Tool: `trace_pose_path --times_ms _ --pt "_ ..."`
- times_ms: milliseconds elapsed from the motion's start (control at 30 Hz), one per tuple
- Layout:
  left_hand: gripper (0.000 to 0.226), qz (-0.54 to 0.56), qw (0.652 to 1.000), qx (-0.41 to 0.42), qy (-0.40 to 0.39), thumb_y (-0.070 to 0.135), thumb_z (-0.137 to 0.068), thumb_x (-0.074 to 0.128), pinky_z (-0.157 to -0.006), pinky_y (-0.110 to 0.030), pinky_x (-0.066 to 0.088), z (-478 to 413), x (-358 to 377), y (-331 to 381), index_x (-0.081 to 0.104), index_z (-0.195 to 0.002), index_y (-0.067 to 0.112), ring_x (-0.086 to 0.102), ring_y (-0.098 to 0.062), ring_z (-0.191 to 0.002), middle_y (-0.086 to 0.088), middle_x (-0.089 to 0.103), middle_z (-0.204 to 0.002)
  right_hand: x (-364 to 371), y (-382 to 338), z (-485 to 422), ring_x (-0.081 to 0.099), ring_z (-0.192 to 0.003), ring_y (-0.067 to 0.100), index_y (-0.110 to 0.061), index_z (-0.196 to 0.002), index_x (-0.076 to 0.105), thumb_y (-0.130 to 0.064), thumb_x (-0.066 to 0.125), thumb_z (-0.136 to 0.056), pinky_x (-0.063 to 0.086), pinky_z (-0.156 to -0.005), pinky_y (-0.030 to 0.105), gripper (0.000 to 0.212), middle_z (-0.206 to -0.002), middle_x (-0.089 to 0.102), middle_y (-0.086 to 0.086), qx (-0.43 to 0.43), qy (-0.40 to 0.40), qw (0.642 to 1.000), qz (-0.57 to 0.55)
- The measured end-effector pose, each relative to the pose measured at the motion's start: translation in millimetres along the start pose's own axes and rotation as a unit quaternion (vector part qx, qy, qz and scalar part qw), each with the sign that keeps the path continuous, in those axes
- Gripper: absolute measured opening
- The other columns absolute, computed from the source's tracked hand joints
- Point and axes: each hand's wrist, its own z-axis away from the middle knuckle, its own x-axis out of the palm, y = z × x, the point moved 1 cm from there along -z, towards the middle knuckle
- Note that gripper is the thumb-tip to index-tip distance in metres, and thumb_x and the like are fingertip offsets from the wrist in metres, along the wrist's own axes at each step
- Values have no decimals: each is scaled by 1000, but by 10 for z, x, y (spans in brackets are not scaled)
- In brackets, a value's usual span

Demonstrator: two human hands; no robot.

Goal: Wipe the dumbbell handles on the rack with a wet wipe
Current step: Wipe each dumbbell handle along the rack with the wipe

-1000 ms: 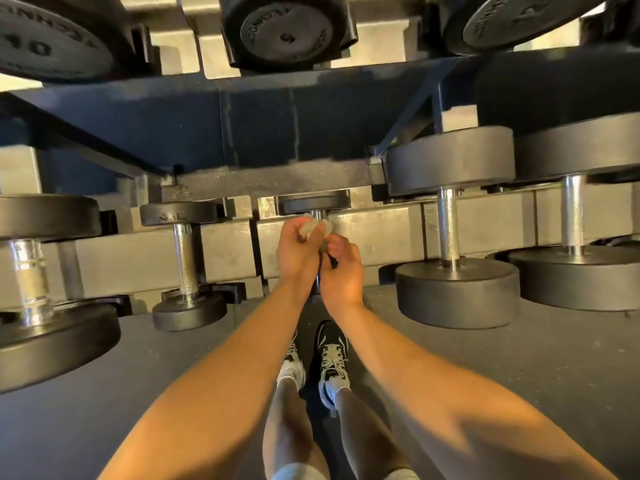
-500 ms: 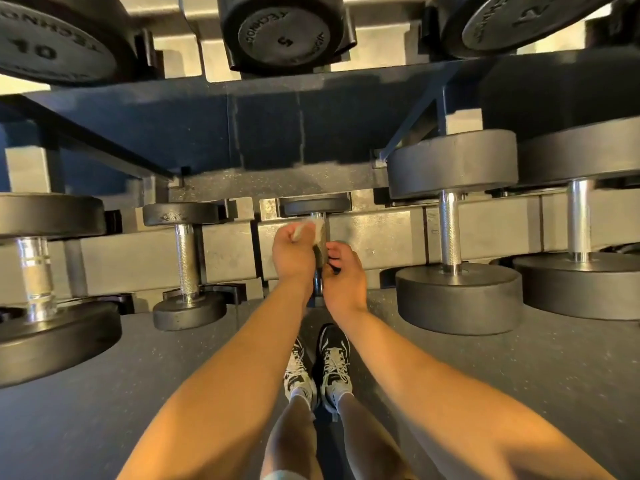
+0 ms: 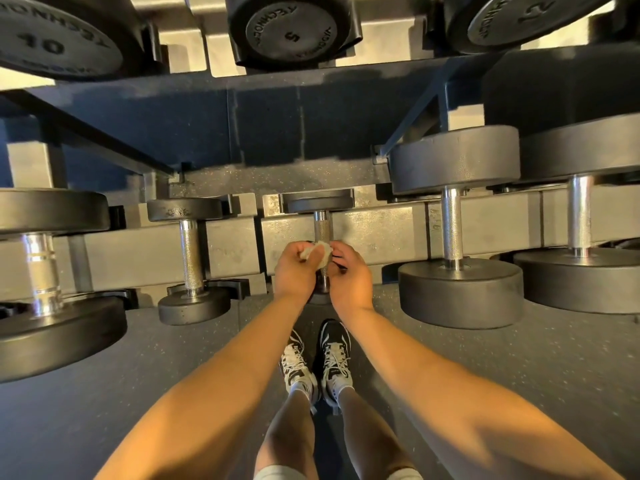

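Head view, hands first: what are they doing?

Left hand (image 3: 294,268) pinches a crumpled pale wet wipe (image 3: 317,252) between thumb and fingertips and presses it against the knurled handle (image 3: 322,228) of the small middle dumbbell (image 3: 320,202). Right hand (image 3: 349,275) sits just beside it, fingers curled in toward the same handle and thumb touching the wipe. I cannot tell whether it closes on the steel.

Where does that dumbbell sit?

On the lower tier of the rack (image 3: 381,237), across its grey beam. The near head is mostly hidden behind the hands.

And its neighbours?

To the left, a slim dumbbell (image 3: 190,258), then a far heavier one (image 3: 41,271) with a polished handle. To the right, two big ones (image 3: 453,230) (image 3: 578,216) side by side. On the upper tier, end faces point at the camera, one marked 10 (image 3: 52,39), one marked 5 (image 3: 291,29).

The floor and the room?

Dark speckled rubber flooring (image 3: 519,358), matte. A dark blue surface (image 3: 277,126) lies behind the lower tier. Black-and-white sneakers (image 3: 318,362) stand close together below the hands, and warm light falls on both forearms.
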Motion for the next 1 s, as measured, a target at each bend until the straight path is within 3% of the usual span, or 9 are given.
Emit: trace_pose_path --times_ms 233,300,400,467,667,867,1000 --pt "15 136 988 -27 63 32 -94 71 -88 -38 57 -255 112 349 63 -99 19 67 -21 -94 -5 71 -100 -64 53 25 60 -121 13 -16 -133 63 8 51 -97 45 -110 30 45 -130 65 1 16 -20 999 -44" --pt "16 102 993 -6 54 34 -94 70 -87 -34 56 -242 134 349 61 -96 20 66 -18 -93 -4 71 -100 -68 69 36 59 -123 13 -19 -133 63 8 51 -98 43 -112 29 46 -131 65 -1 31 -29 996 -79" --pt "20 26 999 30 12 35 -96 68 -73 -14 48 -45 46 182 59 -101 18 61 -7 -87 4 66 -96 -70 56 48 59 -122 7 -30 -129 63 6 50 -99 41 -109 22 49 -131 64 -6 49 -31 994 -92" --pt "18 -25 999 26 -17 33 -96 68 -70 -15 46 90 -18 1 58 -102 20 61 -5 -85 8 65 -94 -85 16 72 60 -114 0 -34 -126 63 5 48 -100 43 -102 13 49 -127 65 -8 56 -25 993 -101" --pt "14 -44 996 -22 -75 29 -92 75 -90 -35 56 35 -116 -160 64 -96 21 68 -20 -97 0 71 -98 -95 47 98 55 -127 11 -25 -131 64 -1 49 -101 41 -112 27 41 -136 62 -2 52 -7 996 -68" --pt "14 -3 1000 28 7 27 -93 71 -80 -23 50 -125 -42 208 62 -100 21 62 -12 -93 1 67 -103 -124 87 73 65 -110 10 -26 -126 66 -10 48 -104 50 -99 24 32 -116 71 -3 62 -4 995 -73" --pt "19 -28 1000 8 -6 28 -93 72 -69 -16 44 -38 34 124 58 -101 17 60 -8 -86 3 64 -97 -103 84 72 64 -109 10 -25 -124 67 -14 48 -105 49 -98 24 30 -117 71 -3 71 2 995 -64"
